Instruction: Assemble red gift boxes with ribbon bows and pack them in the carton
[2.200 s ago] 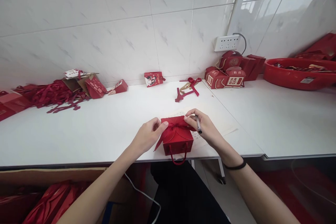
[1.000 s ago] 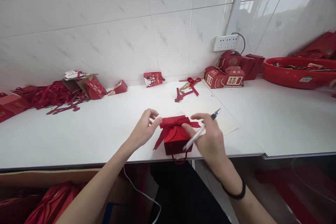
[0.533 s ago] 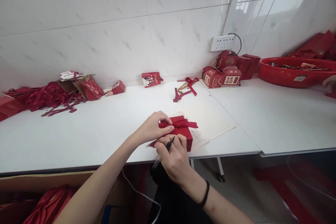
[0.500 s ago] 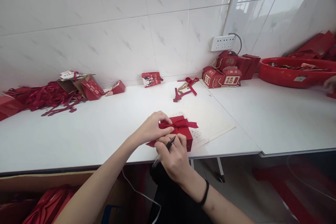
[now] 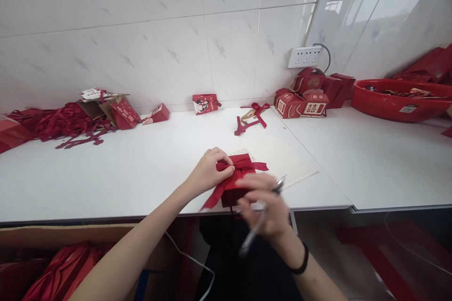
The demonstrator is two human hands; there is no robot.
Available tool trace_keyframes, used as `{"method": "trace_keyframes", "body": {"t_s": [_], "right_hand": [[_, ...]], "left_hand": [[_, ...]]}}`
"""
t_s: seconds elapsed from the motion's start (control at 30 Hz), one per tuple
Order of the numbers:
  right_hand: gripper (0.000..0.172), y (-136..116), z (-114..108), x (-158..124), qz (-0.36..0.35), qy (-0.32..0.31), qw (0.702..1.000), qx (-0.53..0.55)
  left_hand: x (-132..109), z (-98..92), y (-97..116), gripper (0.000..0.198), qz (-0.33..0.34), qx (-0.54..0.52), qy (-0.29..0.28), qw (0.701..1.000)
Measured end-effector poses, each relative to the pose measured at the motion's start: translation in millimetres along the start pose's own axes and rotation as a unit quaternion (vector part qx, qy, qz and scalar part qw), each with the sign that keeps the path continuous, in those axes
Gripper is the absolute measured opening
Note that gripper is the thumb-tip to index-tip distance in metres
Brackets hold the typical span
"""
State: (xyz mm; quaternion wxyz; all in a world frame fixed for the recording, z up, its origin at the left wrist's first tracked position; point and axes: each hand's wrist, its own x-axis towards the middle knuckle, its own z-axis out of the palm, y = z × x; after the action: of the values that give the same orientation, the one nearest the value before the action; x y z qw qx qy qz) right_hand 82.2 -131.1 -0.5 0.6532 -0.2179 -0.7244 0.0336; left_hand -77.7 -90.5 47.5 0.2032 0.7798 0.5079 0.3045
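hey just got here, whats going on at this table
A person sits at a white table with a small red box near its front edge. The left hand pinches the red ribbon tied across the box, close to the knot. The right hand, blurred, has a pen in it and is at the box's right side; whether it touches the box is hard to tell. Lined paper lies just beyond the box.
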Motion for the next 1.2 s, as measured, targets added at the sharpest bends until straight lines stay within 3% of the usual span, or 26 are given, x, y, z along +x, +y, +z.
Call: {"method": "trace_keyframes", "body": {"t_s": [0.07, 0.13, 0.2, 0.3, 0.47, 0.6, 0.67, 0.8, 0.87, 0.97, 1.07, 1.2], "right_hand": [[0.008, 19, -18, 5, 0.212, 0.032, 0.976, -0.029], [0.021, 38, -30, 9, 0.348, -0.022, 0.937, -0.034], [0.029, 49, -34, 12, 0.398, -0.081, 0.914, -0.004], [0.029, 44, -33, 15, 0.437, -0.083, 0.895, 0.044], [0.023, 5, -33, 15, 0.456, -0.082, 0.884, 0.062], [0.019, -11, -42, 12, 0.435, -0.161, 0.884, 0.054], [0.024, -7, -48, 14, 0.430, -0.173, 0.885, 0.030], [0.038, 22, -52, 27, 0.413, -0.051, 0.907, -0.060], [0.040, 35, -46, 34, 0.411, -0.080, 0.908, -0.023], [0.039, 43, -32, 39, 0.409, -0.159, 0.898, 0.028], [0.037, 39, -25, 38, 0.403, -0.164, 0.900, 0.027], [0.034, 33, -24, 37, 0.401, -0.153, 0.903, 0.017]], "left_hand": [[0, 0.0, 1, 0.011, -0.006, -0.007, -0.010, 1.000], [0, 0.5, 1, 0.014, -0.009, -0.016, -0.013, 1.000], [1, 1.3, 0, 0.014, -0.008, -0.017, -0.010, 1.000], [0, 2.2, 0, 0.013, -0.010, -0.010, -0.005, 1.000], [0, 2.7, 2, 0.013, -0.012, -0.004, -0.003, 1.000], [1, 2.3, 1, 0.014, -0.012, -0.009, -0.006, 1.000], [0, 0.6, 0, 0.015, -0.013, -0.028, -0.010, 0.999], [-6, -7.7, 1, 0.022, -0.033, -0.079, 0.027, 0.996], [-10, -12.5, 3, 0.024, -0.068, -0.060, 0.051, 0.995], [-17, -16.7, 6, 0.031, -0.130, -0.023, 0.020, 0.991], [-21, -15.9, 6, 0.036, -0.136, -0.039, -0.014, 0.990], [-22, -11.1, 0, 0.034, -0.114, -0.079, -0.016, 0.990]]}}
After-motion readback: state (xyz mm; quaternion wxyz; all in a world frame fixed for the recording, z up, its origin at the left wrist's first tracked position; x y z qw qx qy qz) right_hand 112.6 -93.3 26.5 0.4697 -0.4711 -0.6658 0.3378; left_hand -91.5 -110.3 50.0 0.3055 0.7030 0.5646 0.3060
